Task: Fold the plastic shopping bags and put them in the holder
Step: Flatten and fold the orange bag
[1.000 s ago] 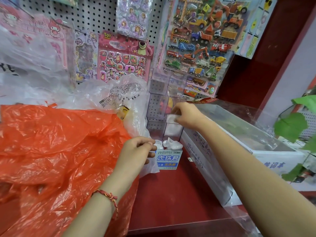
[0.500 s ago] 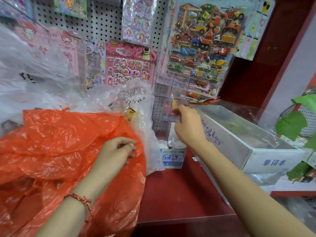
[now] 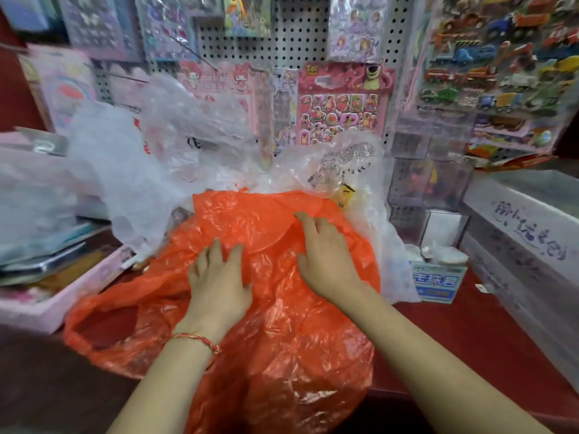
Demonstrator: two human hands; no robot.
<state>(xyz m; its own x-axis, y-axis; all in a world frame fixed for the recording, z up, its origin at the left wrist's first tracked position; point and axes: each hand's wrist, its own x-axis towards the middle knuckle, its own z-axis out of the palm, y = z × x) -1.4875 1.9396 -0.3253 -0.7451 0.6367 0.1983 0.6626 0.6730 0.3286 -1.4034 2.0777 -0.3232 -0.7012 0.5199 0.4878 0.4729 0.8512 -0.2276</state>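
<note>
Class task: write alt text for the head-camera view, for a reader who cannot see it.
A person's left hand and right hand press flat on a crumpled orange plastic bag spread over a red counter. Behind it clear and white bags are heaped, a small blue-labelled box stands to its right, and sticker sheets hang on the wall behind.

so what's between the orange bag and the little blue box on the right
A crumpled clear plastic bag with black print lies between them, seen in the head view.

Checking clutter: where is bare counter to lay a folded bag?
Bare red counter lies between the orange bag and the white box, in front of the blue-labelled box. Left and back are crowded: pink tray, heaped clear bags.
</note>
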